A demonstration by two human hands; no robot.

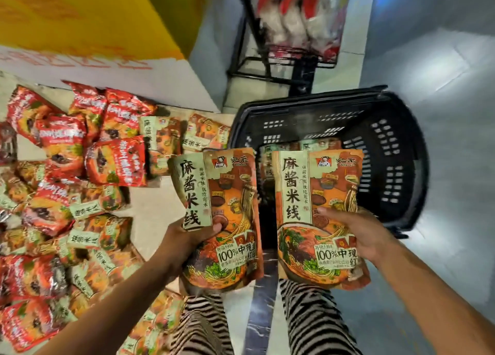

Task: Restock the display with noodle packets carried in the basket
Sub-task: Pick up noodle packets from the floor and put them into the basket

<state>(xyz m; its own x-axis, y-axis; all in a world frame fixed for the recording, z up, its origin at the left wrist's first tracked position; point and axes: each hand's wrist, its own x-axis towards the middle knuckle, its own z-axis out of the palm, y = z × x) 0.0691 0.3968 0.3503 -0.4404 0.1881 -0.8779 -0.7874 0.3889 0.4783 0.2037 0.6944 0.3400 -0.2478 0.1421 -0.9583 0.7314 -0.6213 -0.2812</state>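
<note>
Two orange-and-cream noodle pkts, printed face up. The left pkt [227,194], gripped low by left hand [184,239], is over the display [150,204] edge; the right pkt [316,194], gripped by right hand [359,234], is over the black slotted basket [388,154], which stands on the floor beside the display w/ more pkts [267,156] inside. Display holds loose red/orange pkts [117,162].

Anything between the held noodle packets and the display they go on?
Nothing visible blocks the left hand's orange-and-green noodle packet: a bare beige patch of the display lies just beside it. The right hand's matching packet, by the black plastic basket, has only the first packet between it and the display.
</note>
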